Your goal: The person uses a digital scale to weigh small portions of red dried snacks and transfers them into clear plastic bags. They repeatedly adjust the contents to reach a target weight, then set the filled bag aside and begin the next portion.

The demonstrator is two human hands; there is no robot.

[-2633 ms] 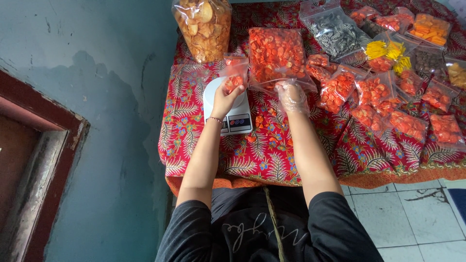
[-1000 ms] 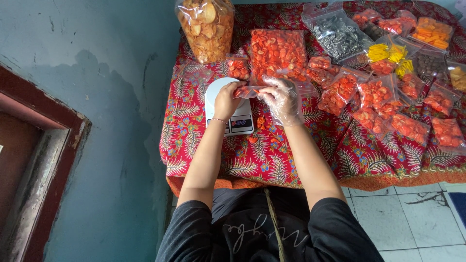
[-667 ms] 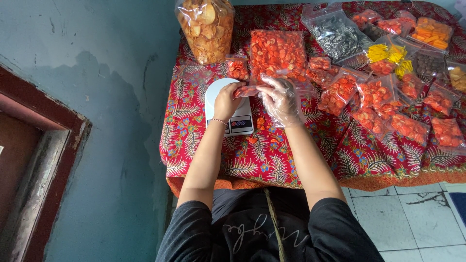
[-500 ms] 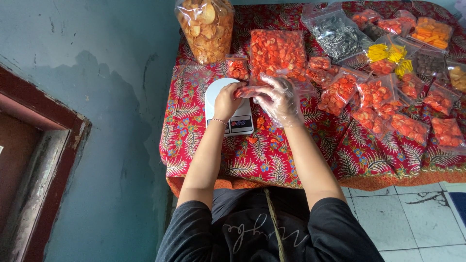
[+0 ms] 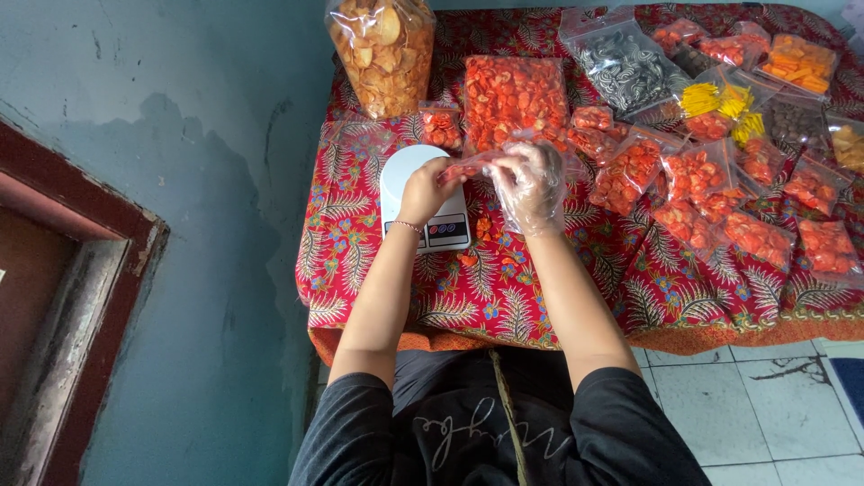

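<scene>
Both hands, left hand (image 5: 427,191) and gloved right hand (image 5: 533,184), pinch small red-snack bag (image 5: 472,167) above white scale (image 5: 423,200).

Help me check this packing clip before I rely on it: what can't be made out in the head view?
- Kitchen scale: its display is too small to read, and the left hand covers part of the platform.
- Small bag of red snacks: both hands cover it, so whether it is sealed is unclear.
- Right hand: its clear plastic glove blurs the finger grip.
- Packets at the right edge: cut off by the frame.
</scene>
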